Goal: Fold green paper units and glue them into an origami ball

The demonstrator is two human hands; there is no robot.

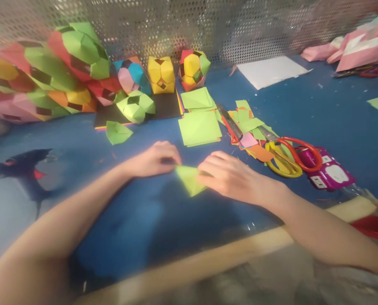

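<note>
A light green sheet of paper point(189, 180), folded to a triangle that points toward me, lies between my hands over the blue table. My left hand point(158, 159) pinches its left corner. At its right corner, my right hand point(228, 176) has its fingers curled over the paper, hiding that end. Just beyond stand two stacks of green paper squares point(199, 127). To the left of these lie a small folded green piece point(117, 132) and a green folded-paper ball point(135, 106), which sits on dark sheets point(168, 106).
Colourful paper balls point(81, 51) pile up at the back left, before a perforated metal screen point(223, 29). On the right lie paper scraps point(246, 118), a cutter point(230, 123), red-handled scissors point(298, 152), yellow-handled scissors point(282, 163) and a purple packet point(330, 169). White paper point(271, 71) rests behind.
</note>
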